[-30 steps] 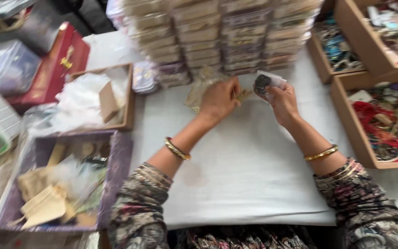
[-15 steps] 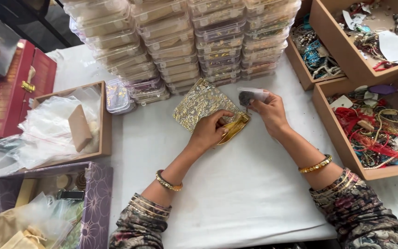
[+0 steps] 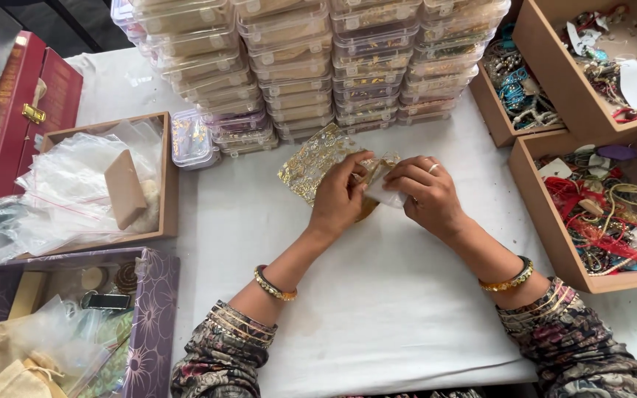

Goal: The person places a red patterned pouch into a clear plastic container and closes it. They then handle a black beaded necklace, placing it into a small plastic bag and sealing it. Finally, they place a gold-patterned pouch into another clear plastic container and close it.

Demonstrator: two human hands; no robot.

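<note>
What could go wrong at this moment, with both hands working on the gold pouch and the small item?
The small pale item sits pinched in the right hand at the mouth of the gold pouch, which the left hand holds; it could slip out onto the white table. The stacked clear boxes stand just behind the hands, so a forward nudge might topple some.

We see a sheer gold-patterned fabric pouch [image 3: 317, 168], shimmery, under our left hand [image 3: 340, 197]. Right hand [image 3: 425, 193] pinches a small clear plastic bag [image 3: 382, 193], slightly glossy. The surface [image 3: 377, 309] wears matt white cloth, lightly creased. Stacked boxes [image 3: 311, 59] are clear glossy plastic. Trays [image 3: 165, 184] look like matt raw wood. Bangles [image 3: 274, 286] read as polished metal. Red case [image 3: 9, 125] is glossy.
</note>
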